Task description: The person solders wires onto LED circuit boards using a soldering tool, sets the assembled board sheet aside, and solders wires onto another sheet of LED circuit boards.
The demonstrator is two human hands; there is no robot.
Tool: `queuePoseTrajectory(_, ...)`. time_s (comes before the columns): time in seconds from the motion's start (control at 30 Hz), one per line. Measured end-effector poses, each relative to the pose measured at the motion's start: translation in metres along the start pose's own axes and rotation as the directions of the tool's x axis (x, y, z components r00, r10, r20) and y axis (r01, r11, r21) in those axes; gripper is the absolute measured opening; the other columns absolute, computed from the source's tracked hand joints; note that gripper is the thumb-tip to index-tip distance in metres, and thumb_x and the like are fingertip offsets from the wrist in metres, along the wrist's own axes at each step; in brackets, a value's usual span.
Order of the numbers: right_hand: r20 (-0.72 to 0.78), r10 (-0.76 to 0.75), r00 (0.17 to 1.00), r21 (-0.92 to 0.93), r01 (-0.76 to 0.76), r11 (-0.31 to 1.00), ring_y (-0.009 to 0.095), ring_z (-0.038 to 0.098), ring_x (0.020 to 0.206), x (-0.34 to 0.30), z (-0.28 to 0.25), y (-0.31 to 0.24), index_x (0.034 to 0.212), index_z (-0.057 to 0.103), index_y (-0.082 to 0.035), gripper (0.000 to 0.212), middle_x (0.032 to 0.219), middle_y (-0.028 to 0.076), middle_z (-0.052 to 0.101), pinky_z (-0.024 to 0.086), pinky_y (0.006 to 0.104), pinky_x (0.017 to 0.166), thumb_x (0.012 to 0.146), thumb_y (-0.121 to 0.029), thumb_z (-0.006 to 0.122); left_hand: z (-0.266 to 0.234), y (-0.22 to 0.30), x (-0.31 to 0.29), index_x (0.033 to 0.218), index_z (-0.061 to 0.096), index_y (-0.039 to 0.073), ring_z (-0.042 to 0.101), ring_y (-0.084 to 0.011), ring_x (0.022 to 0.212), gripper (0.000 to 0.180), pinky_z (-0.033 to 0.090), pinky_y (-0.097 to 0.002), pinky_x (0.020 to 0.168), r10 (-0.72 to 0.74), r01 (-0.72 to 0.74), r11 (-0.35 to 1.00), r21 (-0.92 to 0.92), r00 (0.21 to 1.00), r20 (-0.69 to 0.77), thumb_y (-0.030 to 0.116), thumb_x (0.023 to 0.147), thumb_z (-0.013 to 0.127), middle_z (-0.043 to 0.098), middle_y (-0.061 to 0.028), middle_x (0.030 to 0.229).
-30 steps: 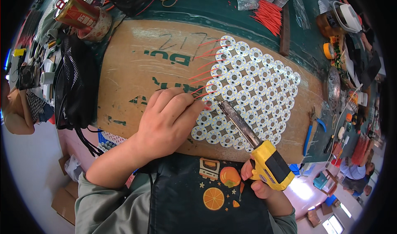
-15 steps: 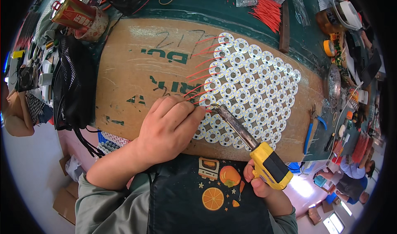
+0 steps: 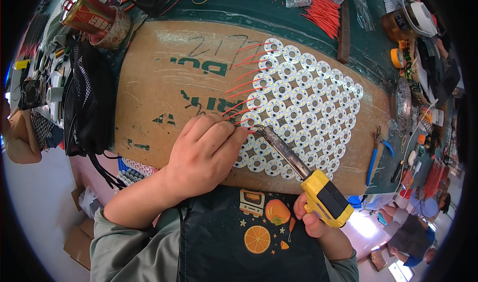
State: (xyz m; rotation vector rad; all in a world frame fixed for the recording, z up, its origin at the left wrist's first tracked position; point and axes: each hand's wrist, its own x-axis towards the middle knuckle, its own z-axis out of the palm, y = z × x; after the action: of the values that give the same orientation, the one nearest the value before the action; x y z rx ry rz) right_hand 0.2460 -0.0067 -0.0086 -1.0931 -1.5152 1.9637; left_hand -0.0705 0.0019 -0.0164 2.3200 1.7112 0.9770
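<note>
At the left edge of the LED discs (image 3: 305, 94): tool tip now in by the left fingertips

Head view, only one. LED discs lie in a tight grid on the right half of the cardboard sheet (image 3: 154, 82); red wires (image 3: 236, 106) run leftward off the left-hand column. Left hand (image 3: 201, 152) palm down over the lower left of the grid, fingers curled, thumb and index closed together on what looks like a red wire end, mostly hidden. Right hand (image 3: 311, 219) wrapped round the yellow-and-black grip of the soldering gun (image 3: 326, 200), partly behind it; trigger finger can't be made out.

Change: a second ago the tip stood a bit to the right of the fingertips. It has shifted left and now sits right beside them, at a left-column disc; nearly the same as half a second ago. Tip-to-disc contact too small to confirm.

Meaning, my read: wire, tip and disc are brought together, so a joint is probably being made here. Joint itself not visible. Discs below in that column show no clear wires, so likely unfinished.
</note>
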Motion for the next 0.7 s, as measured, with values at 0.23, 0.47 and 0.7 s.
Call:
queuePoseTrajectory(0.23,0.027,0.011,1.000,-0.038,-0.010,0.999,0.019,0.059,0.063,-0.003,-0.004,0.001,0.090,0.059,-0.006,0.019,0.074,0.005,0.059,0.046,0.0312,0.057,0.087,-0.021,0.070,0.000,0.000,0.000,0.100,0.070,0.001,0.062,-0.0243,0.083,0.038,0.049,-0.0349,0.071,0.001,-0.001,1.000,0.001,1.000,-0.002,-0.003,0.062,0.072,0.058,-0.0061,0.089)
queuePoseTrajectory(0.47,0.009,0.025,1.000,0.126,-0.026,0.992,0.015,0.053,0.067,-0.005,-0.001,-0.001,0.115,0.051,-0.004,0.048,0.077,0.003,0.052,0.044,0.0280,0.059,0.085,-0.034,0.074,-0.001,0.002,0.000,0.100,0.070,0.000,0.061,-0.0251,0.084,0.039,0.050,-0.0350,0.073,-0.027,0.026,1.000,-0.013,1.000,-0.012,-0.005,0.061,0.073,0.058,-0.0069,0.091)
queuePoseTrajectory(0.7,-0.006,0.022,1.000,-0.025,-0.022,0.999,0.020,0.059,0.060,-0.010,-0.006,-0.002,0.082,0.060,-0.007,0.024,0.071,0.005,0.059,0.045,0.0304,0.055,0.084,-0.027,0.073,-0.017,0.007,-0.006,0.097,0.071,0.000,0.062,-0.0244,0.081,0.037,0.051,-0.0339,0.072,-0.017,0.017,1.000,0.003,1.000,-0.010,-0.005,0.060,0.073,0.061,-0.0074,0.091)
